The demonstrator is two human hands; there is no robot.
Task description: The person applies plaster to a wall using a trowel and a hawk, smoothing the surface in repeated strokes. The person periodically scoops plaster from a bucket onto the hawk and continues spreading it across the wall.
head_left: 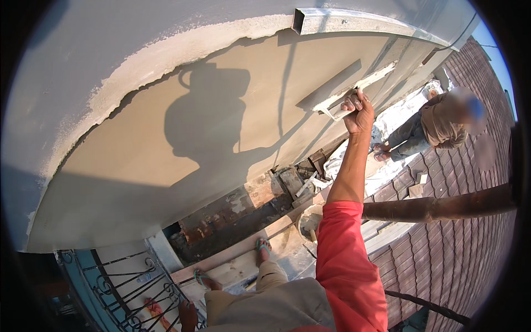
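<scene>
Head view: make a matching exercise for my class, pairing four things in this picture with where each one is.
Things:
1. plastering trowel
2. co-worker
3. metal railing
4. bucket

Places:
A. lower left, below the wall
B. crouched on the tiled roof, at right
C. on the plank beside the feet
D. in the right hand, against the wall

Pairs: 1-D, 2-B, 3-A, 4-C

A crouching person (437, 124) on the tiled roof (459, 249) — iron railing (119, 282) below.
</scene>
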